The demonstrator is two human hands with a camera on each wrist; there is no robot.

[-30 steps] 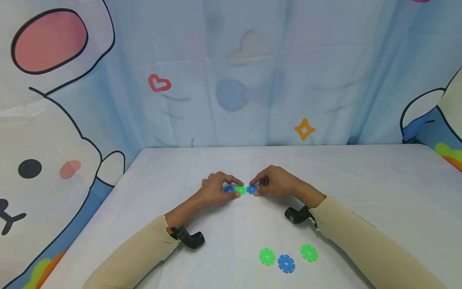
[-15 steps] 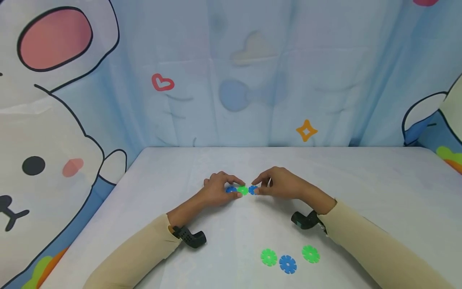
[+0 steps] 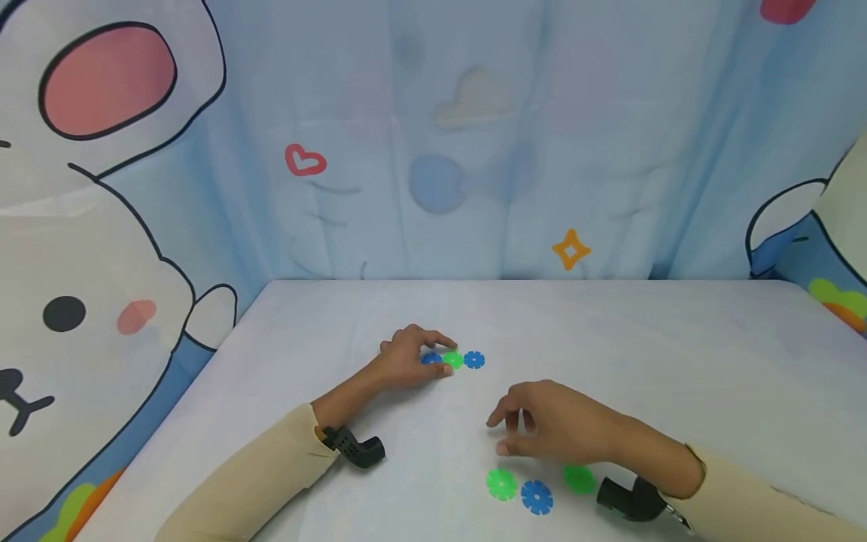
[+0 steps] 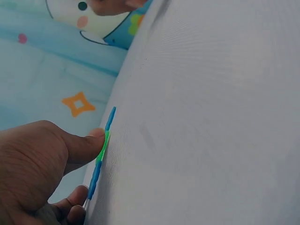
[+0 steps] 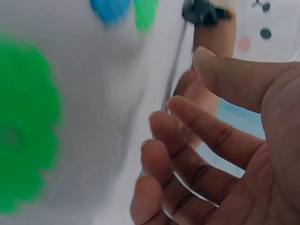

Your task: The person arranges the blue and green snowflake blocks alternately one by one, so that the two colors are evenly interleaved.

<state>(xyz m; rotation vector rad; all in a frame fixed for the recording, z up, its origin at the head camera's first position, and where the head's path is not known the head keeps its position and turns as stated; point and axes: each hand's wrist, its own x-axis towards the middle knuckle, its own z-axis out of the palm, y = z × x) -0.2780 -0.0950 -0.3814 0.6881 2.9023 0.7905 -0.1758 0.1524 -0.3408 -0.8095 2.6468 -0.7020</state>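
Right hand [image 5: 234, 145] loosely bent, close blurry green disc [image 5: 28, 117], blue disc [image 5: 111, 10] and another green disc [image 5: 146, 14], left arm [image 5: 213, 42] behind.

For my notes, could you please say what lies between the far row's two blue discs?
In the head view, a green disc lies between the left blue disc and the right blue disc.

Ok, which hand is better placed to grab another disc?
Likely the right hand: it is empty and close to the near blue disc, while the left hand holds the far green disc.
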